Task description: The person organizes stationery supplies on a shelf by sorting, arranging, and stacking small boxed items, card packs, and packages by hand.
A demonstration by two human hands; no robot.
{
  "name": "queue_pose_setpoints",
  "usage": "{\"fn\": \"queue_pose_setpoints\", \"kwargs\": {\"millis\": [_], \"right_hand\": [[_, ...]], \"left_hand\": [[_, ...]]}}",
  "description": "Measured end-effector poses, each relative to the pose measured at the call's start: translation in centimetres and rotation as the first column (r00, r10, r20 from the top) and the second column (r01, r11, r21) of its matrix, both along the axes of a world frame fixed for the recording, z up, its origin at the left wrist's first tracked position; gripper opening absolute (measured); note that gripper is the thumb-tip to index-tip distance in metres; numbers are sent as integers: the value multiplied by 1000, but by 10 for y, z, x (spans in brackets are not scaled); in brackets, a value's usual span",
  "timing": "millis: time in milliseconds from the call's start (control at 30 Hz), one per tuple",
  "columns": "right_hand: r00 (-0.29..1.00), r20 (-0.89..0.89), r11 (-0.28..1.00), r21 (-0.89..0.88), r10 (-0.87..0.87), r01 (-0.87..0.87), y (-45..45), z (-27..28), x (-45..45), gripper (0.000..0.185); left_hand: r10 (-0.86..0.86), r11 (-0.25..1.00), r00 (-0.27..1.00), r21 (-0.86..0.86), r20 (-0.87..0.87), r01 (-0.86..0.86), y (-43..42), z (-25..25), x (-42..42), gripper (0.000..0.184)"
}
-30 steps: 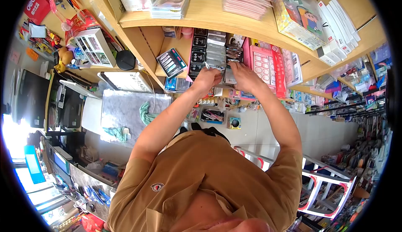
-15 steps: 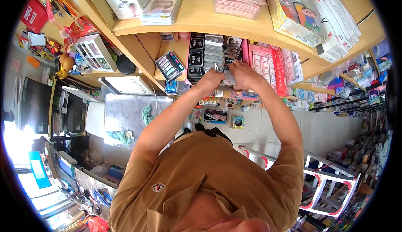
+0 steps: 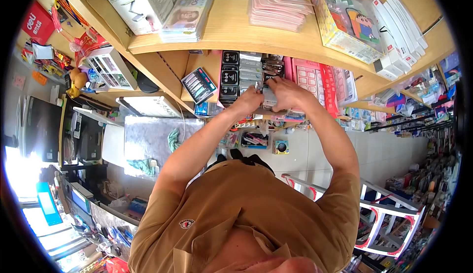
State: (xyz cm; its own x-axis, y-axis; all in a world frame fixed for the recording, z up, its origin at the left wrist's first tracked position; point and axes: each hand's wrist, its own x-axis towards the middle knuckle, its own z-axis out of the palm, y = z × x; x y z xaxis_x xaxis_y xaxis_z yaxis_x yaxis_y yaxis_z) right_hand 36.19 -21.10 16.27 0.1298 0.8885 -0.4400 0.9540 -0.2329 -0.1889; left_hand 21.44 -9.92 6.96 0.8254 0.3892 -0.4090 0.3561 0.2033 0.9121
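silver, blurry thing (image 3: 256, 86) pokes from the pinching left hand (image 3: 249, 99); the right hand (image 3: 287, 94) partly hides packets (image 3: 269, 96), its grip unclear.

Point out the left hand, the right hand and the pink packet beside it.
Left hand (image 3: 249, 100): head view, back of the hand.
Right hand (image 3: 290, 95): head view, back of the hand.
Pink packet (image 3: 308, 77): head view, its front face.

Noted on lower wooden shelf (image 3: 201, 62), left to right: slanted dark-edged pack (image 3: 198, 85), pink-sided box (image 3: 288, 67) holding small packs (image 3: 249, 72), pink package (image 3: 306, 77).
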Motion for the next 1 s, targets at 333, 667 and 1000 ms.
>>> {"fn": "queue_pose_setpoints", "kwargs": {"millis": [333, 667, 1000], "right_hand": [[998, -46, 997, 73, -31, 34, -11, -7, -4, 91], [1000, -4, 996, 84, 27, -27, -10, -8, -2, 93], [991, -108, 996, -12, 83, -85, 1, 5, 9, 91]], "left_hand": [[-19, 997, 1000, 74, 11, 18, -5, 6, -1, 39], [-5, 852, 990, 518, -138, 76, -11, 5, -1, 46], [110, 800, 956, 595, -272, 77, -28, 20, 1, 42]]}}
